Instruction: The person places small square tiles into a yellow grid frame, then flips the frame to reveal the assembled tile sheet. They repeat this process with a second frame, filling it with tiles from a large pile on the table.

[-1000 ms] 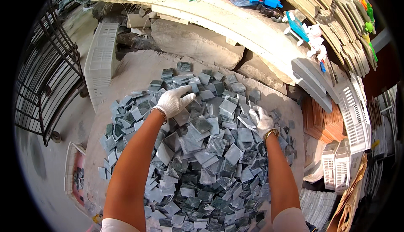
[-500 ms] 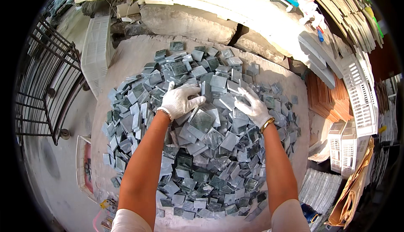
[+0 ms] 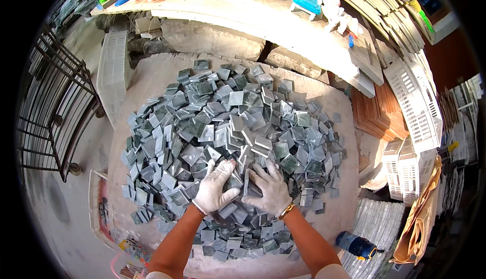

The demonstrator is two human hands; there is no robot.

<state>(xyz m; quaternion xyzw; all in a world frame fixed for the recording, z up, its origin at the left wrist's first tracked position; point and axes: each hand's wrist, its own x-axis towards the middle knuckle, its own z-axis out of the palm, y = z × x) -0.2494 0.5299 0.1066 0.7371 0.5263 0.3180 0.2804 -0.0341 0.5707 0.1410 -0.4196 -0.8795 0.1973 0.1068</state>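
A wide heap of small square grey-green stone tiles (image 3: 192, 153) lies in front of me, flat, tilted and on edge. My left hand (image 3: 216, 185), in a white knit glove, rests on the near middle of the heap with its fingers apart. Close beside it, my right hand (image 3: 269, 190), gloved alike, lies palm down with fingers spread. One narrow tile (image 3: 246, 182) stands on edge by the right fingertips; whether they grip it, I cannot tell. Beyond both hands, several tiles (image 3: 243, 132) lean in a raised cluster.
The heap lies on a pale board (image 3: 341, 137). Toys, including a blue toy chair (image 3: 307, 1), lie on a ledge (image 3: 228, 13) behind. White plastic crates (image 3: 415, 102) and orange tiles (image 3: 374, 112) stand right, near a dark blue bottle (image 3: 356, 244). A black metal rack (image 3: 61, 107) stands left.
Both hands have come back toward me from the far middle of the heap and closer together. Tiles in the middle have shifted. The view has tilted, showing more of the toys.
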